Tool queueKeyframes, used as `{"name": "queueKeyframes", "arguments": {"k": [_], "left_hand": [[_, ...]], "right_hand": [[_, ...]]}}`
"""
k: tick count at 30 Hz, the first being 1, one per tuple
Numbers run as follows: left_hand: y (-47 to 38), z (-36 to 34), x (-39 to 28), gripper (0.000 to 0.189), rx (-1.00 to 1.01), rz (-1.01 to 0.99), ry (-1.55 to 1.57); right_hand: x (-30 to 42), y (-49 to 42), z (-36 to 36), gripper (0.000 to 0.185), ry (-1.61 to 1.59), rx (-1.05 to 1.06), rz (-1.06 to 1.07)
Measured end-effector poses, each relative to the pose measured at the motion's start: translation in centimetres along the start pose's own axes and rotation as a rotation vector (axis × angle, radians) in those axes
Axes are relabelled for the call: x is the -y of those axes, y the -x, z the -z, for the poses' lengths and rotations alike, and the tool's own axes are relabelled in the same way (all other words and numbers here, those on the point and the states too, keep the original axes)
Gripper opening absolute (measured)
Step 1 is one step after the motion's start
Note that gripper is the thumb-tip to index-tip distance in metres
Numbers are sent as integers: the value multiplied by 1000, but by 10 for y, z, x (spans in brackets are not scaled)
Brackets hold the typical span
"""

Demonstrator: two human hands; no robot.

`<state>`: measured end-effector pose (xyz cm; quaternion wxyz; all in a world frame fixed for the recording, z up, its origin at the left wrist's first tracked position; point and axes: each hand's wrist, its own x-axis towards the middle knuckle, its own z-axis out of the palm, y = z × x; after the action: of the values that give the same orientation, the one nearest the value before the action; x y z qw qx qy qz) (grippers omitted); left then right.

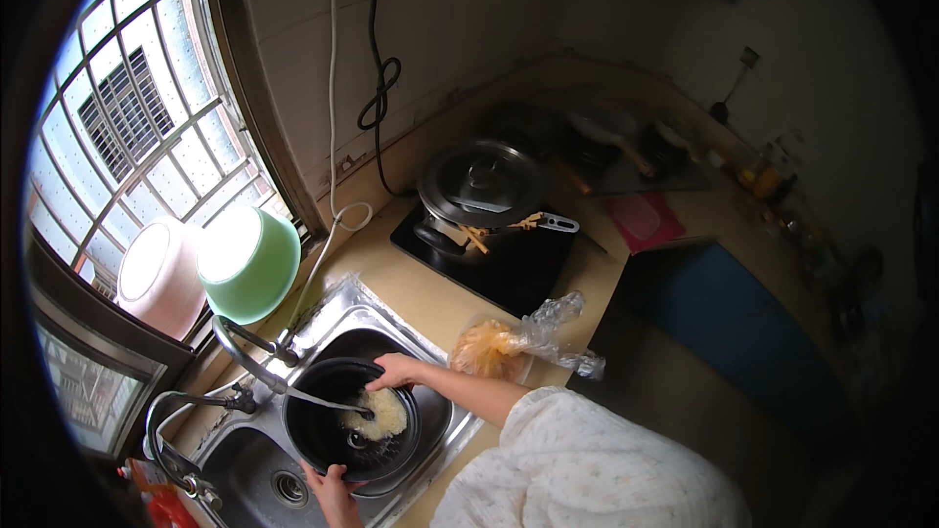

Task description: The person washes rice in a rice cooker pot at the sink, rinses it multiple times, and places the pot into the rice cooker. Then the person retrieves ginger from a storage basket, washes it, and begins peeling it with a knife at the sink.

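Observation:
A dark round pot (312,403) is held in the right basin of the steel sink (433,447). Pale grains that look like rice (385,414) lie in a patch on its bottom. A stream of water (323,400) runs from the curved tap (249,356) into the pot and strikes the grains. My left hand (331,490) grips the near-left rim, thumb on top. On the opposite side, my right hand (396,371) grips the rim, with its fingertips over the inner edge.
Beside the sink lies a knotted plastic bag (488,348) with orange contents. A lidded steel pot (480,183) stands on a black cooktop (506,275). Green (249,264) and pink (161,275) basins lean at the barred window. A second tap (172,403) arches over the left basin (253,480).

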<state>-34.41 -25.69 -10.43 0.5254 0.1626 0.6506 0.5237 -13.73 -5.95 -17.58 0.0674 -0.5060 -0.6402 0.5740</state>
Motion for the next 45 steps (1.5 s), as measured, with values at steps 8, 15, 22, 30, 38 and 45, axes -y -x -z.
{"name": "queueKeyframes", "arguments": {"k": [8,15,22,30,38,45], "left_hand": [[-1,13,17,36,-110,397,262],[3,-10,25,27,-84,382,64],[-10,-11,21,35,-83,316,70],[8,-29,19,36,-46,195,200],[17,-50,6,57,-41,139,181],[22,-25,-1,97,-4,181,199]], "right_hand": [[-1,9,-4,22,-35,-69,174],[14,18,2,30,106,-320,214],[33,12,-31,24,105,-856,473],[44,-52,-84,27,-148,-387,11],[47,-57,-168,46,309,-279,272],[6,-24,-86,26,885,662,1078]]}}
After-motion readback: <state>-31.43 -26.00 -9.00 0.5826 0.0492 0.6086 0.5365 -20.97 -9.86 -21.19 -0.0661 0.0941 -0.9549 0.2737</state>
